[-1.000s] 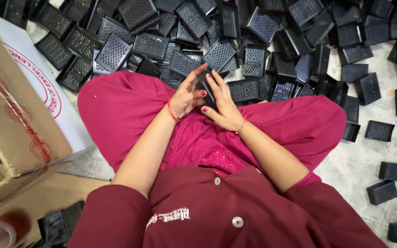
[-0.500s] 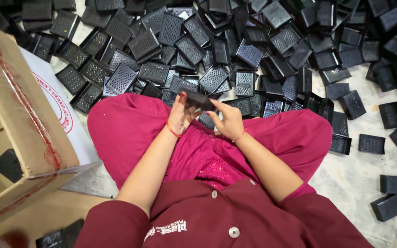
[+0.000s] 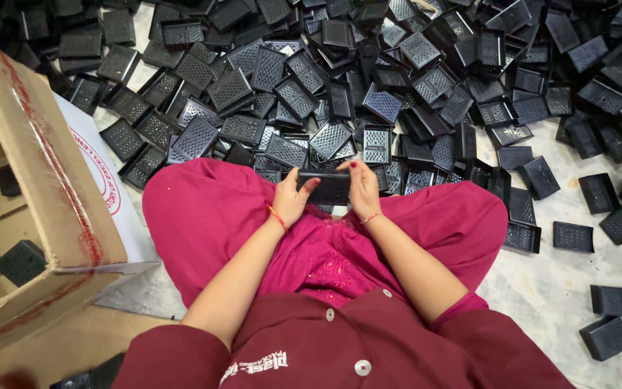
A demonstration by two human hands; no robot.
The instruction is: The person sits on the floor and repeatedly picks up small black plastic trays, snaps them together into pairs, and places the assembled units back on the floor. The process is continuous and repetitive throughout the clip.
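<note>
I sit cross-legged in magenta trousers. A black rectangular plastic tray [image 3: 327,188] with a perforated base is held over my lap between both hands. My left hand [image 3: 291,198] grips its left end, a red thread band at the wrist. My right hand [image 3: 363,186] grips its right end with red-painted nails. Just beyond my knees a large heap of identical black trays [image 3: 340,86] covers the floor.
An open cardboard box [image 3: 44,209] stands at my left, with a black tray [image 3: 20,261] inside. A white printed flap [image 3: 106,180] lies beside it. Scattered trays [image 3: 606,337] dot the pale speckled floor [image 3: 541,288] on the right.
My hands, earlier together at the edge of the heap, now hold one black tray squarely between them. The view has tilted down, so the heap sits higher.
</note>
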